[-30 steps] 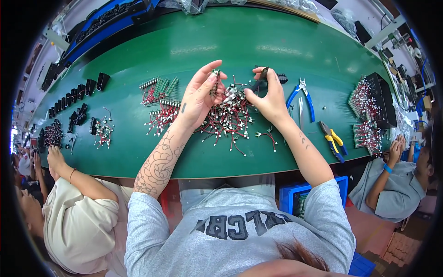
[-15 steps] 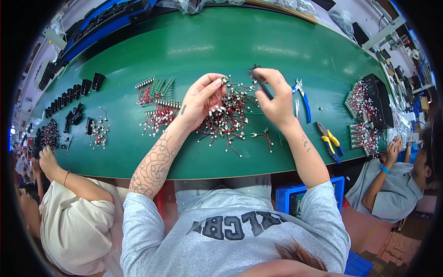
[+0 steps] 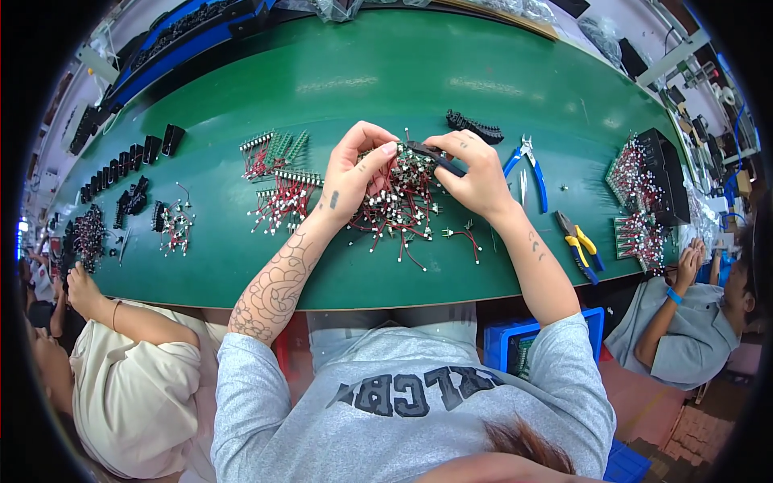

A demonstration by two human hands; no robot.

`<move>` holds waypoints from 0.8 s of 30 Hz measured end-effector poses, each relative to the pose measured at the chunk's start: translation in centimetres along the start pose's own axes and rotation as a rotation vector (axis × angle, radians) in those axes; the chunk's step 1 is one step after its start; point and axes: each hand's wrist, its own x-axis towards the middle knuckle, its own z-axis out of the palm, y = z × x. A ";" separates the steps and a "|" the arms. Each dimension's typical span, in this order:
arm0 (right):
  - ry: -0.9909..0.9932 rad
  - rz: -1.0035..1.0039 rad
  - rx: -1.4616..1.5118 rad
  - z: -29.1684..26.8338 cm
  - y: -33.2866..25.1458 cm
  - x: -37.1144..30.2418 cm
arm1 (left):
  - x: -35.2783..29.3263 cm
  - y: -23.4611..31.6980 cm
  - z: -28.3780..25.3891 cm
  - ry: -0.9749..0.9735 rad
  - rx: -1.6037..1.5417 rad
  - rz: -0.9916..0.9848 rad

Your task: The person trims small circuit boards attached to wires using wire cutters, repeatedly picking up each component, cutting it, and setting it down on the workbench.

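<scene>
My left hand (image 3: 351, 171) pinches a small wired circuit board between thumb and fingers; the board is partly hidden by the fingertips. My right hand (image 3: 480, 179) grips dark-handled pliers (image 3: 449, 167). Their jaws point left and meet the piece at my left fingertips; whether they touch it I cannot tell. Beneath both hands lies a heap of small boards with red and black wires and white connectors (image 3: 400, 205). A loose wired board (image 3: 465, 236) rests to the right of the heap. Behind my right hand is a black ribbed plastic strip (image 3: 475, 126).
Blue-handled pliers (image 3: 540, 187), tweezers (image 3: 523, 187) and yellow-and-blue pliers (image 3: 581, 245) lie to the right. Green board panels (image 3: 296, 147) with wires sit left. Beyond are a black bin (image 3: 667, 181) and black housings (image 3: 151, 150). Co-workers sit on both sides.
My right hand has moved left and brought the pliers to the piece in my left hand. The black strip behind it has come into fuller view. My left hand stays almost in place.
</scene>
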 end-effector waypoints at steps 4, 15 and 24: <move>0.011 0.000 0.037 0.1 0.1 0.1 | -0.2 0.2 0.2 0.056 0.128 0.076; -0.009 -0.058 -0.073 0.0 0.3 0.1 | -0.3 0.8 0.6 0.087 0.302 0.077; 0.000 -0.100 -0.145 -0.2 0.3 0.2 | -0.3 1.1 0.4 0.056 0.472 0.155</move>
